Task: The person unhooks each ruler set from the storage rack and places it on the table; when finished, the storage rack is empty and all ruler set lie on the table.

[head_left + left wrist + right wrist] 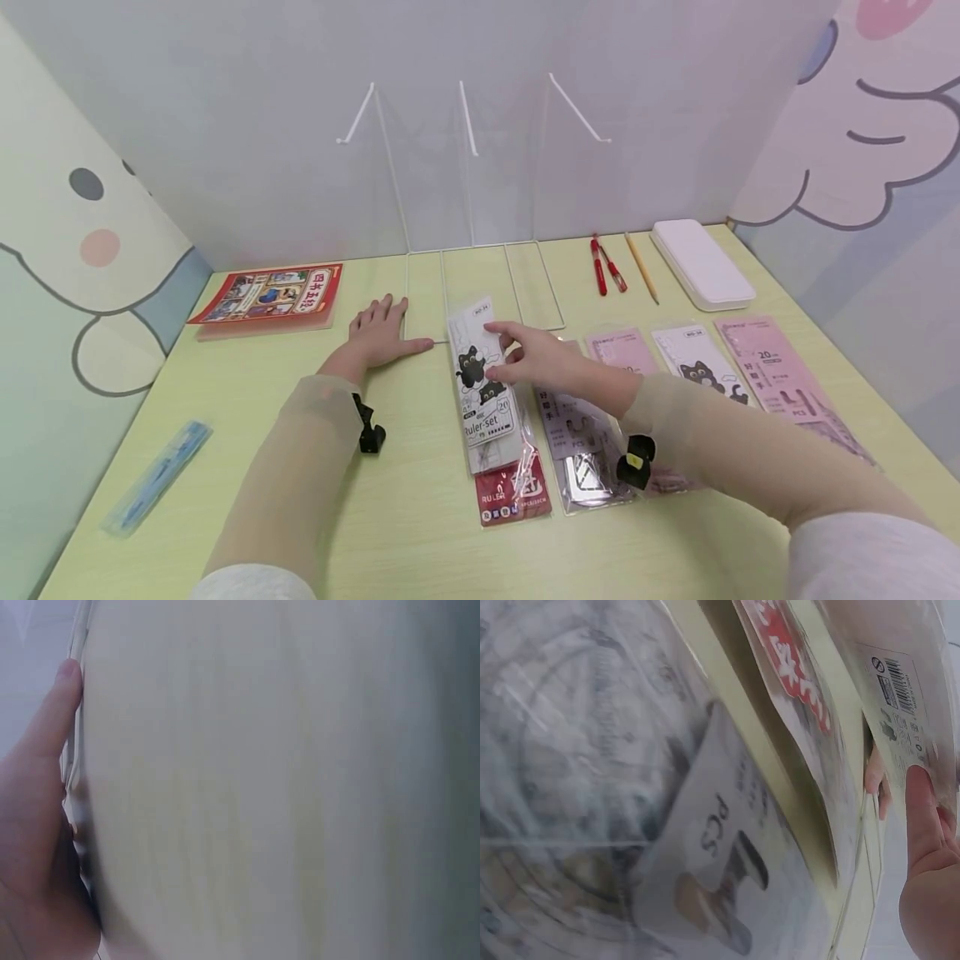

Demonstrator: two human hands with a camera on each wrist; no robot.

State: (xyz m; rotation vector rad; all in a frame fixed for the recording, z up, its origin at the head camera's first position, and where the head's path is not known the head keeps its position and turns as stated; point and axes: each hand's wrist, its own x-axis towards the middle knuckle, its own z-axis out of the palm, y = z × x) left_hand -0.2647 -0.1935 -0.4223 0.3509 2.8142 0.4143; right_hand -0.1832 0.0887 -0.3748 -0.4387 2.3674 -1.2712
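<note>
My right hand pinches the edge of a white ruler-set packet printed with black cats. In the right wrist view, the packet's barcoded back shows, with a digit lying against it. The packet slants over a red ruler packet, covering its upper part. My left hand lies with fingers spread at the front left corner of a white wire rack, its thumb at the front wire. The left wrist view shows that thumb and mostly blurred tabletop.
More ruler packets, pink and white, lie on the right. Behind them are red pens, a pencil and a white case. A red book and a blue packet lie left. Walls stand behind and beside.
</note>
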